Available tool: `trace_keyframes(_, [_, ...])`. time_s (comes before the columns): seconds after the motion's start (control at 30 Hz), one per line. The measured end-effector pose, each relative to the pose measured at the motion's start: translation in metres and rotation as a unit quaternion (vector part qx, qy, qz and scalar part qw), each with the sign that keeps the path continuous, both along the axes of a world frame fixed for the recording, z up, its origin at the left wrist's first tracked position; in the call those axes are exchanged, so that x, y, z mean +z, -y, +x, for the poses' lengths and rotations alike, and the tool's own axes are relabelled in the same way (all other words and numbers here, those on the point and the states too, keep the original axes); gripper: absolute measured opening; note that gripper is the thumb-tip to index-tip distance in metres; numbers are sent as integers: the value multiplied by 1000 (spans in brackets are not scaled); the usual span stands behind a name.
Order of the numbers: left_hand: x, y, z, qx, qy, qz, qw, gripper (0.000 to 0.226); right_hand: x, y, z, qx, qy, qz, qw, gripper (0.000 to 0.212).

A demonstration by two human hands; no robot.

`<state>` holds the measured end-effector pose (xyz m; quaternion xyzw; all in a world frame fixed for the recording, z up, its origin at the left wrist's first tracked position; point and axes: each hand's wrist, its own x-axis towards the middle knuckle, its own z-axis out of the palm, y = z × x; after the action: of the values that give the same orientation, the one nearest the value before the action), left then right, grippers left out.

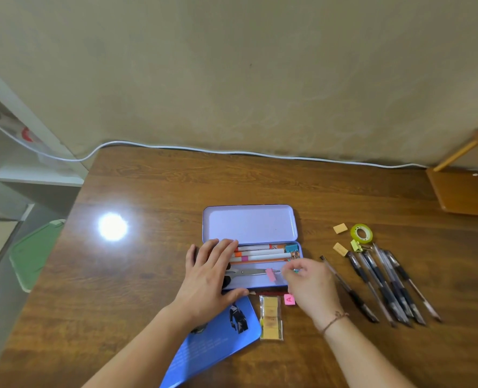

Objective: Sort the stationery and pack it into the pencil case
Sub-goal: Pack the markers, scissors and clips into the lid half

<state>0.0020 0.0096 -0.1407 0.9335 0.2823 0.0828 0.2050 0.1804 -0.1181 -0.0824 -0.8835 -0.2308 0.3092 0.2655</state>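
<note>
Left side of table: we see a bright lamp reflection (112, 227) on the wooden table (153, 191), and a green chair (33, 253) beside its left edge.
Left hand: our left hand (209, 278) lies flat on the left end of the pencil case, fingers spread lightly, thumb at the near rim; it pinches nothing.
Pencil case: the lilac tin pencil case (250, 224) is open in the middle of the table, lid tilted back. Inside we see markers (260, 253), scissors (249, 272), a pink slip (270, 275) and binder clips (293, 251).
Near edge: a blue booklet (218, 340), a clear packet of erasers (271, 317) and a pink tag with "A" (289, 299).
Right hand: our right hand (310, 287) is over the right end of the case, fingertips pressed together; what they pinch we cannot tell.
Right side: loose pens (386, 284), two small tan erasers (340, 228), a yellow-green tape roll (361, 233).
</note>
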Motion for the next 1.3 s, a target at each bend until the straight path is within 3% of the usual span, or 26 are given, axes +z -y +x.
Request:
trace_keyframes(0.2, [3, 1, 1, -3, -17, 25, 1000, 85, -14, 4, -6, 41, 114, -86, 989, 12])
trace_keyframes(0.33, [8, 7, 3, -5, -8, 41, 999, 75, 1, 8, 9, 60, 150, -77, 984, 14])
trace_keyframes(0.43, [17, 16, 11, -33, 54, 85, 994, 49, 12, 27, 48, 3, 217, -42, 975, 11])
trace_keyframes(0.53, [20, 28, 22, -52, 71, 96, 991, 29, 11, 46, 99, -38, 283, -75, 955, 20])
trace_keyframes(0.63, [17, 42, 30, -64, 43, 64, 995, 26, 6, 50, 129, 35, 303, -168, 937, 36])
trace_keyframes(0.73, [16, 51, 37, -55, 17, 44, 997, 26, 1, 45, 135, 104, 309, -199, 924, 37])
trace_keyframes(0.9, [19, 54, 48, -40, 1, 34, 999, 23, 0, 43, 137, 116, 332, -173, 920, 28])
trace_keyframes(1.0, [23, 53, 58, -2, -4, 31, 1000, 22, 3, 47, 139, 102, 340, -98, 930, 30])
trace_keyframes(1.17, [35, 49, 75, 67, -66, -22, 995, 31, 13, 42, 118, 46, 253, 86, 962, 28])
trace_keyframes(1.3, [36, 46, 83, 68, -109, -18, 992, 27, 12, 38, 83, 55, 172, 132, 975, 28])
